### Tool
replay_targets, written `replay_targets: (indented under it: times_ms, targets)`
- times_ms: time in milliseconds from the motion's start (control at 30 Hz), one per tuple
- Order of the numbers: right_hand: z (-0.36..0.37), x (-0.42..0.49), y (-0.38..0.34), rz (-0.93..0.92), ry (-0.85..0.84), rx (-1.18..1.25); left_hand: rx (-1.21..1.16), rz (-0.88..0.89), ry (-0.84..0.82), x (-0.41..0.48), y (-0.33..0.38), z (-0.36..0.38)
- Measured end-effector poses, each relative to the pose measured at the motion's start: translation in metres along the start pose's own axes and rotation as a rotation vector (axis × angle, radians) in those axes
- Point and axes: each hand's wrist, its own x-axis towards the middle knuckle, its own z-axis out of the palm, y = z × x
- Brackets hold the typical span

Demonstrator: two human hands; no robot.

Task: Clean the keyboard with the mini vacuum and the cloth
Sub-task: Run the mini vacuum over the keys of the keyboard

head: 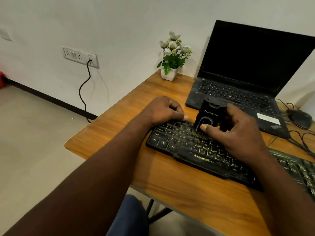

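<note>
A black keyboard [185, 149] with yellow-lit keys lies across the wooden desk [170, 184]. My right hand [238, 132] grips a black mini vacuum [208, 114] standing upright on the keys, its brush end down on the upper left rows, thumb on its front. My left hand [162, 109] rests with curled fingers on the keyboard's top left corner, holding nothing I can see. No cloth is in view.
An open black laptop [247, 79] with a dark screen stands behind the keyboard. A white pot of flowers [171, 65] sits at the desk's back corner. A mouse [300, 118] and cables lie at the right. A wall socket [80, 56] with a black cord is left.
</note>
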Motion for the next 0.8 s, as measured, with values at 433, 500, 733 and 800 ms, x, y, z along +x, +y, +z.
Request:
replay_targets:
  times_ms: [433, 500, 733, 800]
  targets:
    - [0.027, 0.036, -0.019, -0.108, -0.227, 0.013, 0.126, 0.004, 0.064, 0.011, -0.01, -0.005]
    - [0.025, 0.035, -0.013, -0.088, -0.133, -0.019, 0.112, 0.006, 0.058, 0.009, -0.008, -0.003]
    - [0.023, 0.029, -0.011, -0.07, -0.247, 0.12, 0.077, -0.006, 0.058, 0.005, -0.005, -0.004]
    - [0.024, 0.028, -0.01, -0.051, -0.191, 0.131, 0.081, -0.015, 0.058, 0.003, -0.002, -0.003]
